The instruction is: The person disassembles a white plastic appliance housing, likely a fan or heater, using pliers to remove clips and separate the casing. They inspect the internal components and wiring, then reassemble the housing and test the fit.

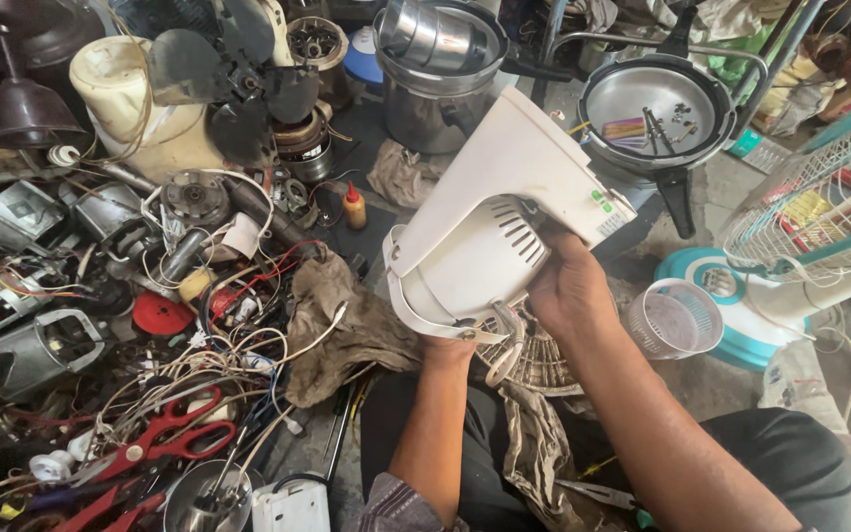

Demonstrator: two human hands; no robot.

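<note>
Holding a white fan motor housing (490,236) above the lap, a person steadies it from below with the left hand (448,347), fingers closed on its lower rim, while the right hand (565,286) grips its vented rear side. The work appears to be at the inspection or dismantling stage; a next move would likely call for turning the housing. Open room is scarce: to the left lies a heap of wires, motors and red-handled scissors (164,438), a brown rag (342,325) touching the housing's edge. A steel pot (435,69) and pan lid (657,108) stand beyond; a teal fan base (741,305) sits to the right.
</note>
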